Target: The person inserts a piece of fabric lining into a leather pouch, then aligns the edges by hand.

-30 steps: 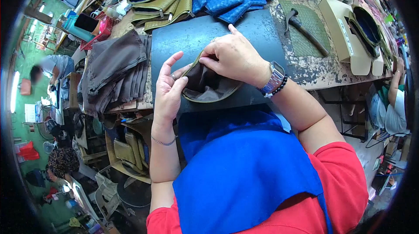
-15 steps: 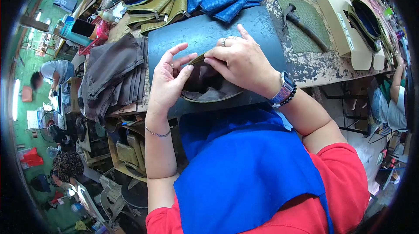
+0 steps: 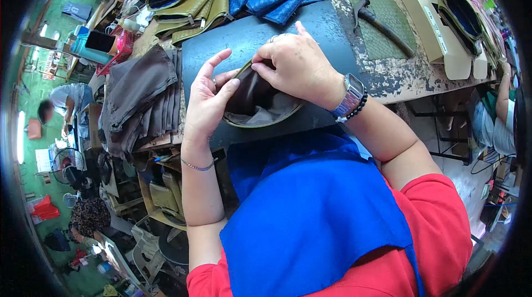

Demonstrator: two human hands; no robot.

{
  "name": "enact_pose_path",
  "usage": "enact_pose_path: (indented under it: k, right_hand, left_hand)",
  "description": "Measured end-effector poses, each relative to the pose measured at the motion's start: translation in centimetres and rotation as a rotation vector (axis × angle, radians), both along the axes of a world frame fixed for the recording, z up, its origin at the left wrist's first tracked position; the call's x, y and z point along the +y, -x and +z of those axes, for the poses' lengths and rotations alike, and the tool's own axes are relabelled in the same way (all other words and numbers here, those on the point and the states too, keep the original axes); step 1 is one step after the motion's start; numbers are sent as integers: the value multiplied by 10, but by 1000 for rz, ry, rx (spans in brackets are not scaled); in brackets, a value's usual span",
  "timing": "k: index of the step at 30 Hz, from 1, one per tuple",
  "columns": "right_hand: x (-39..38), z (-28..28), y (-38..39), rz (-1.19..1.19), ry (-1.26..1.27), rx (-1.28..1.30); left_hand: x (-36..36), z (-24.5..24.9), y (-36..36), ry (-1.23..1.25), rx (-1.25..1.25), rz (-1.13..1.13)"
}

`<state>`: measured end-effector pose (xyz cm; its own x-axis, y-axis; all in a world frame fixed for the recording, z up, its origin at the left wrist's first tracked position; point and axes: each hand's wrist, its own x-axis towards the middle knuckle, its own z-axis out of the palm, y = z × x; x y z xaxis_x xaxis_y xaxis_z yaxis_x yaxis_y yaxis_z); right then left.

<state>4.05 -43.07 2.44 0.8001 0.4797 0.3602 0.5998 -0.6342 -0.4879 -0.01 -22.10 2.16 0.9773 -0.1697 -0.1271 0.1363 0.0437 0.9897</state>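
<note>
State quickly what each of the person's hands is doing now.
Left hand: open, fingers spread, resting against the pouch.
Right hand: closed, pinching the pouch at its top edge.

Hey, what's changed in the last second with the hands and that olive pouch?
The right hand spread its fingers flat over the top rim of the pouch, then curled them back to pinch the rim at the opening. The left hand stayed at the left rim, fingers extended. The pouch still lies on the dark mat; the stack of brown linings beside it has not moved.
</note>
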Motion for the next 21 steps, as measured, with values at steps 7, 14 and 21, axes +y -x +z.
enact_pose_path:
  k: [7,14,21]
  right_hand:
    - [2,1,-2,5,19,-6]
    - [8,-6,0,2,100,-183]
    - [-12,9,8,2,10,-186]
  left_hand:
    - [0,2,-2,-51,7,-14]
    - [-8,15,-16,-394,-72,-20]
    - [1,9,-23,-468,-156,-65]
